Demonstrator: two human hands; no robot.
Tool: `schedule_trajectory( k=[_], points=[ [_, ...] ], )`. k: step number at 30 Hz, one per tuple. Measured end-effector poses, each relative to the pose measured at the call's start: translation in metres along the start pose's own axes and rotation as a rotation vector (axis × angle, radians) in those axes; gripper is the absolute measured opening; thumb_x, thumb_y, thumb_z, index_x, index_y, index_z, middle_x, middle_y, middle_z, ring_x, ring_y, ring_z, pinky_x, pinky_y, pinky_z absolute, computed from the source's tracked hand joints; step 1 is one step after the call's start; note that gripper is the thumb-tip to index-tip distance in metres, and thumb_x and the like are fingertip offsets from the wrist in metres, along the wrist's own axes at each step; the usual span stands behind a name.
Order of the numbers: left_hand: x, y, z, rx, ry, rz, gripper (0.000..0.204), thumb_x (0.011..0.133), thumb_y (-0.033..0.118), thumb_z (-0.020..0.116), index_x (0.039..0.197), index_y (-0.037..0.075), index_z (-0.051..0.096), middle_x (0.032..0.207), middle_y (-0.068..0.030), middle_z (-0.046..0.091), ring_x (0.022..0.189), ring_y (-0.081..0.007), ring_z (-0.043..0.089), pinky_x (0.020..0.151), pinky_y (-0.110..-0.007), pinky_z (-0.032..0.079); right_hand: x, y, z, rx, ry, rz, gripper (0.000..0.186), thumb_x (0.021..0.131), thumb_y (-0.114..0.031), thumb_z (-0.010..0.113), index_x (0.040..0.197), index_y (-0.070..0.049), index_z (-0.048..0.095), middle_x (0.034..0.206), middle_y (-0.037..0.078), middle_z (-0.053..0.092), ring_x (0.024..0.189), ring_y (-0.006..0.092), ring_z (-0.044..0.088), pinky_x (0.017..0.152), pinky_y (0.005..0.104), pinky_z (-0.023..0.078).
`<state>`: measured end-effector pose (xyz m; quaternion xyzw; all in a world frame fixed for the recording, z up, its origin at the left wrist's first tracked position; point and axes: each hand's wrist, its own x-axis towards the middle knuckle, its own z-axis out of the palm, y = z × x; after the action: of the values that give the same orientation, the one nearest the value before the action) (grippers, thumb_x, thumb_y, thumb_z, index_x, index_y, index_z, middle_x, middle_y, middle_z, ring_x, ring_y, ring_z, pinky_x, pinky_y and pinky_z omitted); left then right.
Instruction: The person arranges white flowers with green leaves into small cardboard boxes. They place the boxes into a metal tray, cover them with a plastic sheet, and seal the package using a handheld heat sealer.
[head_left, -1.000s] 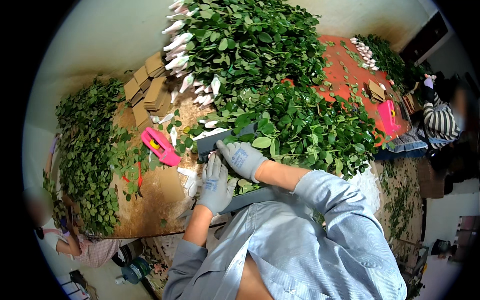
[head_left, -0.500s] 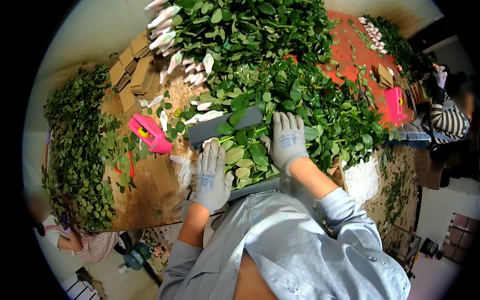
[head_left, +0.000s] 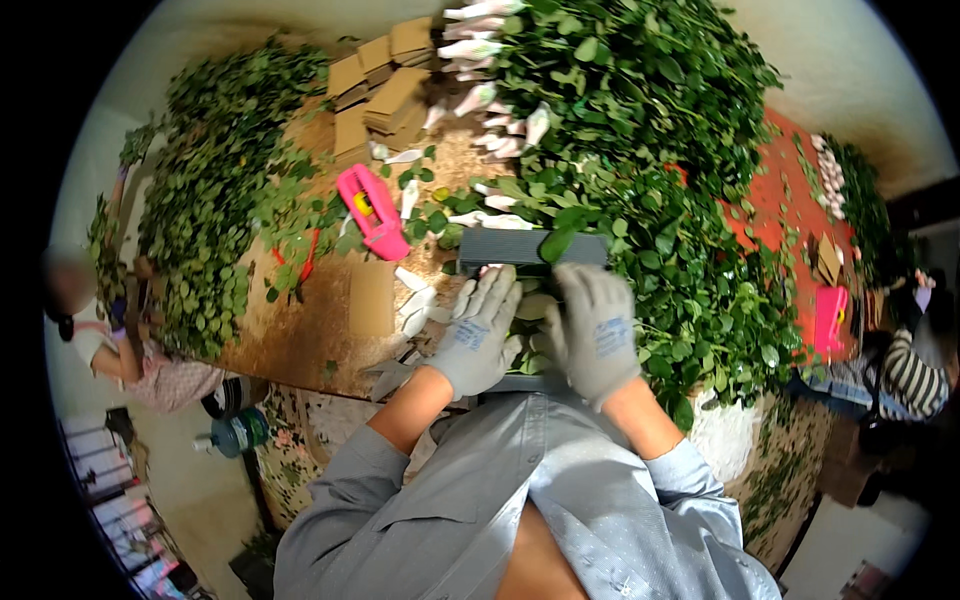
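Observation:
My gloved left hand (head_left: 478, 330) lies with fingers flat on rose stems and leaves (head_left: 535, 312) in a dark grey holder (head_left: 520, 244), close to wrapped flower heads at its upper edge. My gloved right hand (head_left: 595, 330) is over the same stems, fingers apart and slightly bent, somewhat blurred. A large leaf (head_left: 565, 230) overlaps the holder's upper bar. Left of my hands lie white paper wraps (head_left: 416, 310), a cardboard piece (head_left: 370, 298), a pink tape dispenser (head_left: 372, 215) and a red-handled tool (head_left: 308, 255).
Leafy stems pile left (head_left: 190, 230) and right (head_left: 630, 80), with wrapped buds (head_left: 475, 50) and cardboard stacks (head_left: 390, 100). A red tabletop (head_left: 780, 190) holds another pink dispenser (head_left: 830, 320). Co-workers stand far left (head_left: 150, 370) and far right (head_left: 915, 380). A water jug (head_left: 240, 433) is lower left.
My right hand left the holder's upper bar, spread over the stems to the right, and is now nearer my left hand. My left hand stays on the stems. The view has shifted.

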<state>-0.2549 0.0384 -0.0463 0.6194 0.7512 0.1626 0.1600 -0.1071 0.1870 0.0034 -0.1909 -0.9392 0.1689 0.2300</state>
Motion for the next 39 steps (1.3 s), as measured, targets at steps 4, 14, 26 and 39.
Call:
schedule_trajectory(
  k=[4, 14, 26, 39],
  points=[
    [-0.004, -0.009, 0.001, 0.109, -0.061, -0.033, 0.064, 0.091, 0.024, 0.061, 0.146, -0.005, 0.045, 0.165, -0.0240, 0.024, 0.156, -0.0399, 0.015, 0.126, -0.052, 0.010, -0.004, -0.020, 0.035, 0.345, -0.192, -0.020, 0.072, 0.089, -0.029, 0.072, 0.146, 0.001, 0.042, 0.136, 0.025, 0.053, 0.125, 0.0439, 0.051, 0.107, 0.0493, 0.040],
    [-0.054, -0.087, -0.019, -0.144, 0.297, -0.235, 0.046, 0.093, 0.017, 0.064, 0.138, 0.006, 0.059, 0.149, -0.0161, 0.052, 0.130, -0.0363, 0.055, 0.108, -0.046, 0.045, -0.007, -0.021, 0.047, 0.218, -0.221, -0.055, 0.079, 0.089, -0.043, 0.071, 0.147, -0.001, 0.038, 0.138, 0.024, 0.051, 0.125, 0.0422, 0.051, 0.106, 0.0499, 0.039],
    [-0.026, -0.160, 0.042, 0.362, -0.182, -0.316, 0.057, 0.087, 0.008, 0.061, 0.142, 0.009, 0.047, 0.139, -0.0170, 0.052, 0.116, -0.0340, 0.064, 0.094, -0.046, 0.053, 0.000, -0.016, 0.027, 0.220, -0.149, -0.038, 0.082, 0.091, -0.044, 0.069, 0.149, 0.006, 0.037, 0.141, 0.029, 0.049, 0.130, 0.0472, 0.048, 0.111, 0.0524, 0.037],
    [-0.030, -0.122, -0.003, 0.023, 0.039, -0.431, 0.030, 0.088, 0.019, 0.069, 0.114, 0.006, 0.062, 0.115, -0.0190, 0.063, 0.105, -0.0403, 0.064, 0.090, -0.048, 0.052, -0.006, 0.000, 0.013, 0.242, -0.133, 0.032, 0.077, 0.091, -0.034, 0.071, 0.148, 0.005, 0.037, 0.139, 0.029, 0.049, 0.126, 0.0463, 0.048, 0.110, 0.0513, 0.038]
  ],
)
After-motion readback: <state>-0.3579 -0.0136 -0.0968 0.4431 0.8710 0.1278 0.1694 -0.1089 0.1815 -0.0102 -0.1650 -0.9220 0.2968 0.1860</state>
